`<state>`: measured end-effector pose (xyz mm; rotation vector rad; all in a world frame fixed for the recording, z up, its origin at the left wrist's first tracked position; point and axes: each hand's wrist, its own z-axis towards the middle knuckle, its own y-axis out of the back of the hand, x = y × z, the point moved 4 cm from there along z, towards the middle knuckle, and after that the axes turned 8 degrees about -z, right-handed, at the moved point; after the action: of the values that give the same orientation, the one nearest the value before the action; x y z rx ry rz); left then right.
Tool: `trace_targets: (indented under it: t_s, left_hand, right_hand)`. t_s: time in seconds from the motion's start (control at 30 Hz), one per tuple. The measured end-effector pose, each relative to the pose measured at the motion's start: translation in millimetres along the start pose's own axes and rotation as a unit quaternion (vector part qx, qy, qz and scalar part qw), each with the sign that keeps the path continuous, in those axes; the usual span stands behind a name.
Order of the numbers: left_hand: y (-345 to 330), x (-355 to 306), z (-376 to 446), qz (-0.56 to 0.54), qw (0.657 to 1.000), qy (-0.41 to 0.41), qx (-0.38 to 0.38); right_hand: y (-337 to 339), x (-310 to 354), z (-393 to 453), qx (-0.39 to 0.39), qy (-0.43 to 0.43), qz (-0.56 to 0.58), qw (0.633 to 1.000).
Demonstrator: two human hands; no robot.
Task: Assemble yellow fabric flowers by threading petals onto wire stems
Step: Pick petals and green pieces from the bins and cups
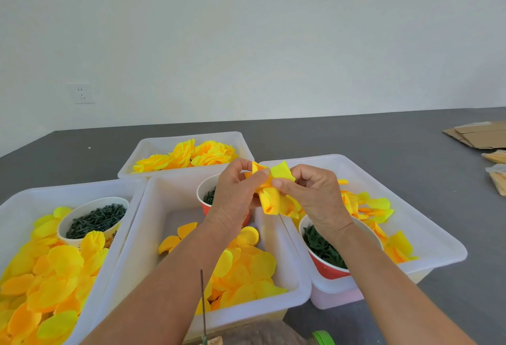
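Both hands are working together above the middle tub (164, 208): the left hand (241, 194) is pinching a bunch of yellow petals (273, 197) between thumb and fingers, and the right hand (309, 194) is gripping the same bunch from the other side, its fingers curled round the folded fabric. The petals are being held in the air, over the gap between the middle tub and the right tub (427, 224). Loose petals (246, 270) are lying in the middle tub below, with more in the left tub (16, 205). A paper cup of dark green stems (93, 220) is standing in the left tub, and a red cup (325, 265) of green parts is sitting in the right tub under the right wrist. Finished flowers (191, 153) are filling the far tub (153, 145). A thin dark wire (203, 303) is standing upright near the bottom edge.
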<state>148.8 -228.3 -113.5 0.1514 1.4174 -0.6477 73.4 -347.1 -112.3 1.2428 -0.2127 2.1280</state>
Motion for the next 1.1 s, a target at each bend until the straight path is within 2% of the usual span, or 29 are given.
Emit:
trace_targets:
  t_s: [0.1, 0.27, 0.37, 0.5, 0.67, 0.83, 1.0, 1.1]
  left_hand:
    - [1.5, 1.4, 1.6, 0.035, 0.999, -0.019, -0.005]
    - [9.0, -2.2, 4.4, 0.07, 0.994, -0.061, -0.055]
    - [11.4, -3.4, 5.3, 0.055, 0.994, -0.059, -0.077]
    - [10.5, -3.3, 4.0, 0.048, 0.993, -0.056, -0.089]
    - [12.5, -4.6, 4.6, 0.044, 0.993, -0.049, -0.099]
    - [11.8, -2.8, 4.4, 0.05, 0.993, -0.044, -0.1]
    - [22.7, -4.7, 8.0, 0.014, 0.989, -0.047, -0.139]
    - [24.5, -5.1, 8.0, -0.007, 0.989, -0.038, -0.143]
  right_hand:
    - [2.4, 0.3, 0.2, -0.013, -0.022, 0.001, 1.0]
    - [17.6, -10.4, 3.0, -0.149, -0.128, 0.078, 0.977]
    - [18.7, -14.1, 3.0, -0.17, -0.15, 0.098, 0.969]
    - [19.1, -19.1, 4.2, -0.192, -0.174, 0.077, 0.963]
    - [31.5, -30.6, 6.3, -0.268, -0.205, 0.037, 0.941]
    - [33.6, -34.0, 4.8, -0.287, -0.229, 0.003, 0.93]
    - [47.1, -38.4, 1.7, -0.347, -0.27, 0.021, 0.898]
    - [49.1, -34.3, 2.1, -0.338, -0.239, -0.079, 0.907]
